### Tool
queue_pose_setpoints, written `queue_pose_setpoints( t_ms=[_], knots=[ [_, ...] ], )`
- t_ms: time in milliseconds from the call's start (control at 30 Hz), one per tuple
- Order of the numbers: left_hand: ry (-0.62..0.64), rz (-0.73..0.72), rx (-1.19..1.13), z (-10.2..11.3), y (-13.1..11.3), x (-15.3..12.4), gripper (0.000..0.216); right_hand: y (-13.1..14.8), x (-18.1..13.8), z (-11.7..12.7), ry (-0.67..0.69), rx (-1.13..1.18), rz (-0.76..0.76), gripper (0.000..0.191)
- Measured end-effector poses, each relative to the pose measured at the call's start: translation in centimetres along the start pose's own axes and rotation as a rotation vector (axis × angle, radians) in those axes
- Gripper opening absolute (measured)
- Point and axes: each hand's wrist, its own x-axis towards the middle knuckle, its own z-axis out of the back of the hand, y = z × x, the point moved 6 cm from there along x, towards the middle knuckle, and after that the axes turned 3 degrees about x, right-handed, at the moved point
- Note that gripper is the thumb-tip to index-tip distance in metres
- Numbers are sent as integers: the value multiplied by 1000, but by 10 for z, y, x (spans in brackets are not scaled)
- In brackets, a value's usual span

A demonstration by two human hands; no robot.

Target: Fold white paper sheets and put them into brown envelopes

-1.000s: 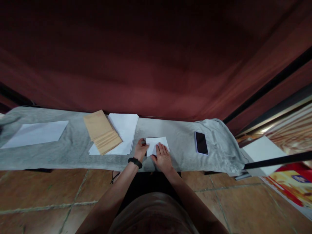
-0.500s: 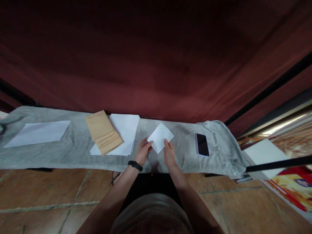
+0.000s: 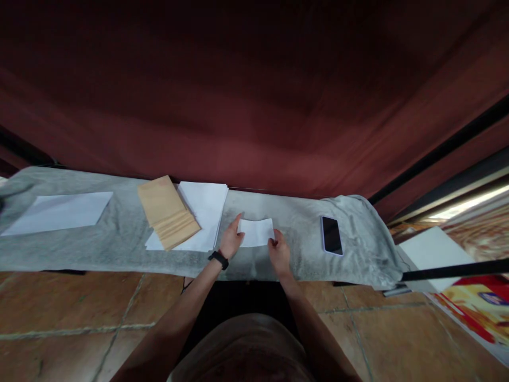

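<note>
Sm. white sheet (image 3: 256, 233) btwn L hand (image 3: 231, 241) & R hand (image 3: 280, 252): fingers beneath it hidden, their no. can't be told. Left of L hand, white paper stack (image 3: 205, 201) partly covered by brown paper pile (image 3: 159, 200); much farther out, dark obj. (image 3: 1, 204) cut by frame edge, identity unclear. Far right of R hand, black bar (image 3: 453, 269) hides part of pale panel (image 3: 435, 250); red-yellow printed board (image 3: 477, 302) cut off, w/ print too small to read.

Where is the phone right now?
In the head view, the phone lies on the gray cloth, to the right of the right hand, near the cloth's wrinkled right end.
</note>
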Motion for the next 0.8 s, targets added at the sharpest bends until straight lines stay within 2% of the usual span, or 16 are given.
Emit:
queue_pose_setpoints(
  t_ms=[100, 267, 467, 800],
  knots=[
    [49, 15, -1, -4, -2, 1, 77, 3, -8, 2, 30, -68, -17, 39],
    [26, -35, 56, -10, -8, -6, 68, 8, -13, 4, 53, -206, 33, 33],
    [17, -120, 302, -14, -18, -20, 55, 6, -11, 4, 79, -239, 36, 32],
    [175, -431, 365, -49, -45, -58, 50, 2, -11, 10, 30, -220, 64, 33]
  ],
)
